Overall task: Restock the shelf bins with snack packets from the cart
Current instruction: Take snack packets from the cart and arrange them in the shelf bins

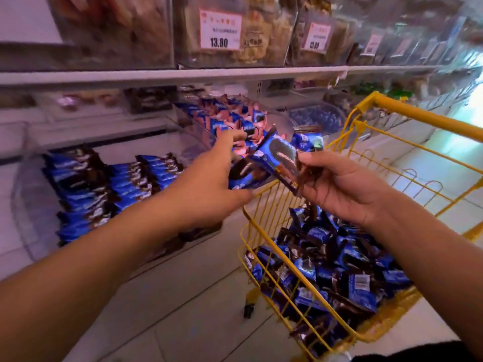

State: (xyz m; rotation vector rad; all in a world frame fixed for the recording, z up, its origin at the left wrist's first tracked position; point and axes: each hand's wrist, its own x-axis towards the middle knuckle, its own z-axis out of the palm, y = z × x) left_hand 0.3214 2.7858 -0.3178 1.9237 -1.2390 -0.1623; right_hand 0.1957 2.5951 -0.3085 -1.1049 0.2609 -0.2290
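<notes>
Both hands over cart rim, gripping packets.
Left hand holds a blue packet; right hand pinches another packet at 12 o'clock above the yellow cart; shelf bin at 9 o'clock.

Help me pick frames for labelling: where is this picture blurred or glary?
Head view: left hand and its packets motion-smeared; upper bins soft; glare at the far right aisle; wide-angle bends the shelf edge; cart packets fairly sharp.
</notes>
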